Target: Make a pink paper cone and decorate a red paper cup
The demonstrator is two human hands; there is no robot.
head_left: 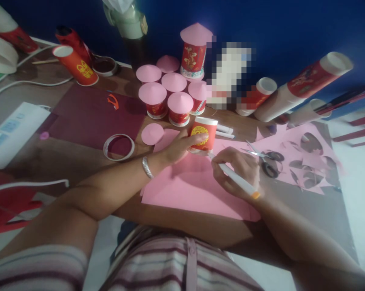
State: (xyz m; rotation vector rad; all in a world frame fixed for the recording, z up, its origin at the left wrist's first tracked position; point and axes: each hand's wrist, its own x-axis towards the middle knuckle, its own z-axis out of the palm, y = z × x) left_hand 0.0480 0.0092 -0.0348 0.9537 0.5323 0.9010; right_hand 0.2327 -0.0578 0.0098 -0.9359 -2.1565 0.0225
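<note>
My left hand (179, 146) grips a red paper cup (204, 134) standing upside down on a pink paper sheet (191, 190). My right hand (235, 171) is closed round a white pen (238, 182), whose tip touches the sheet at the cup's base. A loose pink paper circle (152, 133) lies just left of the cup. Scissors (266, 158) rest to the right of my right hand.
Several red cups with pink cone lids (173, 99) stand behind. A tape roll (118, 146) lies on dark red paper (91, 117). Cut pink scrap (306, 157) and stacks of cups (304, 85) lie at right. A white power strip (12, 131) and cables sit at left.
</note>
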